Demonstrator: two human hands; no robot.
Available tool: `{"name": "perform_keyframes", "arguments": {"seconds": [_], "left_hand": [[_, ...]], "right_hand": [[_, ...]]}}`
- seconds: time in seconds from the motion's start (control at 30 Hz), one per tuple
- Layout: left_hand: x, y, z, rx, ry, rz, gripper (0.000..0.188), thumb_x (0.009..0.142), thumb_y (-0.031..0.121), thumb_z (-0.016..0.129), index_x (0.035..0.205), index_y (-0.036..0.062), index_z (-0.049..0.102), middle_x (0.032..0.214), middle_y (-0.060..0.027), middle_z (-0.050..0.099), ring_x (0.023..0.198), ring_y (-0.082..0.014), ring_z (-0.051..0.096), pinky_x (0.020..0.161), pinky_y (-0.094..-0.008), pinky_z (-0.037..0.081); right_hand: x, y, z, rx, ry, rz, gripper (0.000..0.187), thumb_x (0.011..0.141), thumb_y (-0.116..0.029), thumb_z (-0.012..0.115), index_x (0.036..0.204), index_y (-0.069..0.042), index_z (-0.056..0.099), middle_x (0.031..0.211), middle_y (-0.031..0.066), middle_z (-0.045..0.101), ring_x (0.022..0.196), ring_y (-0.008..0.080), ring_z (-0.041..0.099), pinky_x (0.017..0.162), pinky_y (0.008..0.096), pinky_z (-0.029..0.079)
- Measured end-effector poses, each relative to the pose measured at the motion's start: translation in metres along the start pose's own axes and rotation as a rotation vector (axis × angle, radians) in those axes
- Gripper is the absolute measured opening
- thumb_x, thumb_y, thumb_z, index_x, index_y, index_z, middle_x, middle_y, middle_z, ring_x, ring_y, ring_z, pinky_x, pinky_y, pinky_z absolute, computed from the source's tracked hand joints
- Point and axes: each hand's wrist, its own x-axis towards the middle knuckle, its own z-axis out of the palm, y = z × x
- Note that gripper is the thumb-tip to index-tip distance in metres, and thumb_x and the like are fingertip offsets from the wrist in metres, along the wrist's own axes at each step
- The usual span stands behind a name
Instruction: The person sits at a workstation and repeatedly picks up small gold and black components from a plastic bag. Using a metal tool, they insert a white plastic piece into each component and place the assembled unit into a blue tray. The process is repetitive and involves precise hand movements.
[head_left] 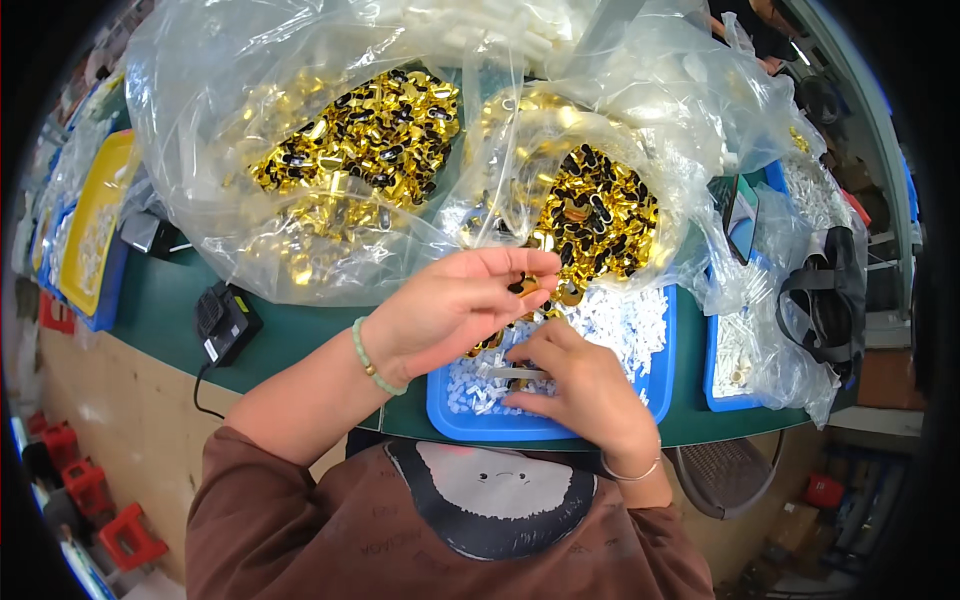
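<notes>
My left hand [455, 300], a green bead bracelet at its wrist, is raised over the far edge of a blue tray [440, 418]. Its fingers are curled, with shiny gold pieces [525, 286] between them and the thumb. Just nearer and to the right, my right hand [595, 385] is over the tray, thumb and fingers closed on a slim pale strip [518, 373]. Small white plastic pieces [630, 330] fill the tray, and a few gold parts lie among them below my fingers. What exactly sits under the right fingertips is partly hidden.
Two clear plastic bags of gold and black oval parts [370, 140] [600, 215] lie open beyond the tray. A black device with a cable [225, 322] is at left, near a yellow tray [95, 225]. At right are a phone [741, 220], another blue tray [716, 385] and a black bag [828, 300].
</notes>
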Motion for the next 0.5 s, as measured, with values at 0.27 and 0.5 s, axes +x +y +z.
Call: {"name": "perform_keyframes", "arguments": {"seconds": [0.27, 0.5], "left_hand": [[0.001, 0.006, 0.014, 0.200, 0.133, 0.043, 0.038, 0.100, 0.012, 0.050, 0.136, 0.0008, 0.046, 0.131, -0.0142, 0.057, 0.108, -0.0167, 0.062, 0.092, -0.0262, 0.051], [0.003, 0.001, 0.018, 0.310, 0.234, 0.065, 0.038, 0.100, 0.014, 0.050, 0.136, 0.0020, 0.047, 0.128, -0.0124, 0.059, 0.089, -0.0079, 0.063, 0.075, -0.0196, 0.051]], "right_hand": [[0.006, 0.004, 0.012, -0.215, 0.083, -0.061, 0.024, 0.071, -0.008, 0.074, 0.092, -0.008, 0.064, 0.093, 0.0076, 0.060, 0.078, 0.0275, 0.065, 0.065, 0.0373, 0.053], [0.004, 0.012, 0.005, 0.053, 0.137, -0.054, 0.024, 0.070, 0.000, 0.072, 0.092, -0.006, 0.066, 0.089, 0.0092, 0.064, 0.077, 0.0263, 0.066, 0.067, 0.0337, 0.054]]}}
